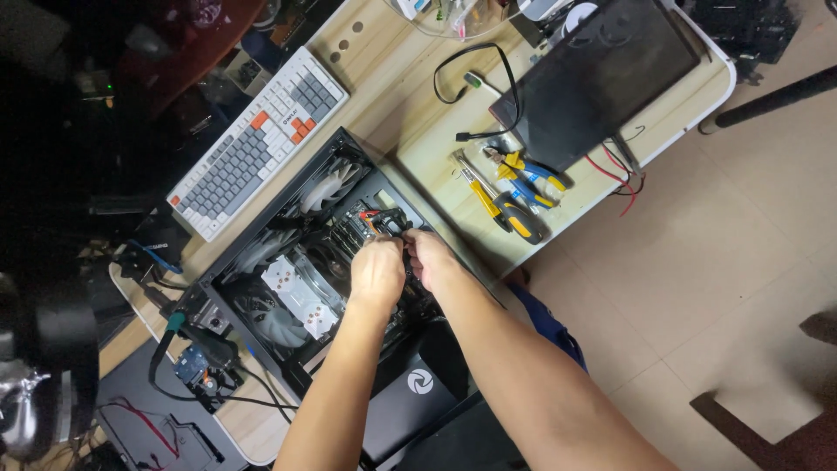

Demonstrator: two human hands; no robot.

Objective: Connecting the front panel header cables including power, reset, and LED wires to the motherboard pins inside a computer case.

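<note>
Both hands work inside the open computer case [261,227], side by side and nearly touching. Left hand [377,272] is curled into a loose fist, fingers bent down into the case; what it grips cannot be made out. Right hand [429,258] is likewise closed, its fingers pinching at the bundle of dark cables [388,222] near the case's upper right corner, where a small red connector shows.

Left to right across the scene: dark equipment and loose wiring fill the far left edge. A white and grey keyboard [258,139] with orange keys lies on the wooden table [392,87], just beyond the case. The case lies flat on its side, pale fans [331,183] along its upper wall and a metal-finned cooler [296,292] at its centre, left of the hands. A black cable [471,78] loops on the table above the hands. Right of the case lie a yellow-handled screwdriver [501,209] and blue and yellow pliers [527,174], close together. A black panel [602,74] rests on the table's far right end, red wires [619,179] trailing at its lower edge. Tiled floor [724,253] lies to the right.
</note>
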